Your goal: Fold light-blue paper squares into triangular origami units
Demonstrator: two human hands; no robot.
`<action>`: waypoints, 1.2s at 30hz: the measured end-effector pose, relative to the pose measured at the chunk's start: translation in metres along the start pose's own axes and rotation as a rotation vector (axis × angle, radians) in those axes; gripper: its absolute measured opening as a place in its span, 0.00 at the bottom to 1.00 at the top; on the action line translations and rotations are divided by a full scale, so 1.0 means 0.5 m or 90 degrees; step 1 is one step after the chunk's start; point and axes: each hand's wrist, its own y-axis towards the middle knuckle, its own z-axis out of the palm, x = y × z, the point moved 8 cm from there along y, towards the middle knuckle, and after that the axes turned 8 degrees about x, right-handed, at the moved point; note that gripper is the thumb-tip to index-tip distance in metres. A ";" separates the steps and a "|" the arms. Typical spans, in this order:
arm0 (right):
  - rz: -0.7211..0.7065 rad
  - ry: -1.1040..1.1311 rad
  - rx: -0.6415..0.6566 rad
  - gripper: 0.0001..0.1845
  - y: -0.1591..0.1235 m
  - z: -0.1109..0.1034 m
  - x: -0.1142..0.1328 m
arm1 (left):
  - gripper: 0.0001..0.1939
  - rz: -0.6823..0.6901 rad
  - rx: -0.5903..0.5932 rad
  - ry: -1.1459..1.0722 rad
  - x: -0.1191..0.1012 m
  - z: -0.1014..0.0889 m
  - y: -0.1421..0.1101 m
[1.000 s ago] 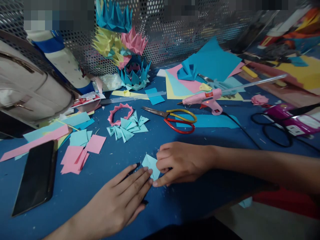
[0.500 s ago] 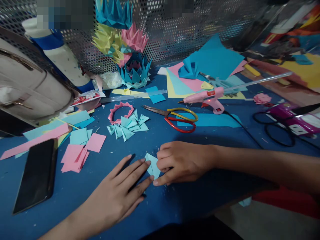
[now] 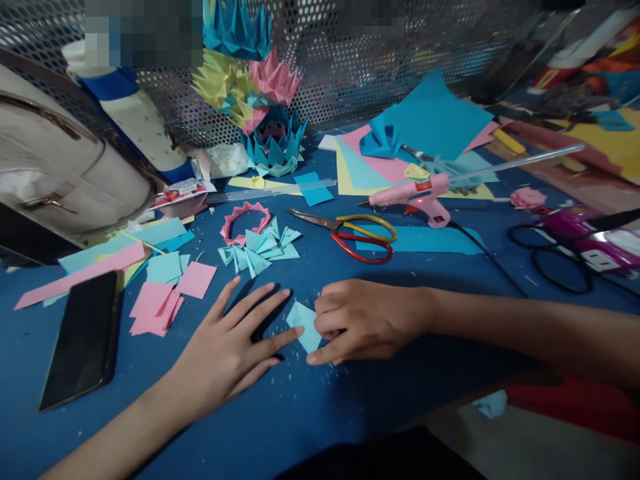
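Observation:
A small light blue piece of folding paper lies flat on the blue table, partly hidden by my hands. My left hand is open, fingers spread, with one fingertip on the paper's middle. Over the right corner of the paper, my right hand is curled closed, pressing it to the table with the thumb stretched along its lower edge. Beyond them sit a pile of light blue folded paper triangles and a pink ring of folded paper.
Red-and-yellow-handled scissors lie behind my hands, near a pink glue gun with its cord trailing right. Pink paper squares and a phone are at left. Folded paper flowers stand by the mesh panel.
My left hand has shifted up and left and its fingers have spread, leaving one fingertip on the paper. My right hand stays almost in place. The whole view has shifted slightly.

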 end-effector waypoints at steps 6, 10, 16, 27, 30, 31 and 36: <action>0.002 -0.031 0.004 0.15 0.004 -0.003 0.004 | 0.21 -0.008 0.007 0.045 0.016 -0.008 0.006; 0.001 -0.035 -0.005 0.14 0.007 -0.006 0.007 | 0.24 -0.026 -0.004 0.065 0.012 -0.009 0.009; 0.000 -0.043 -0.004 0.13 0.009 -0.008 0.010 | 0.30 -0.037 -0.068 0.118 -0.013 -0.020 0.004; -0.015 0.023 -0.010 0.12 0.006 -0.004 0.015 | 0.22 0.150 -0.037 0.014 -0.088 -0.014 -0.012; -0.020 0.155 -0.063 0.11 -0.002 -0.022 0.001 | 0.22 0.143 -0.019 -0.012 -0.084 -0.011 -0.012; -0.009 0.180 -0.085 0.10 -0.006 -0.029 -0.010 | 0.22 0.142 -0.014 -0.016 -0.083 -0.010 -0.012; 0.063 0.117 -0.130 0.09 -0.023 -0.049 -0.057 | 0.22 0.137 0.008 -0.022 -0.080 -0.007 -0.013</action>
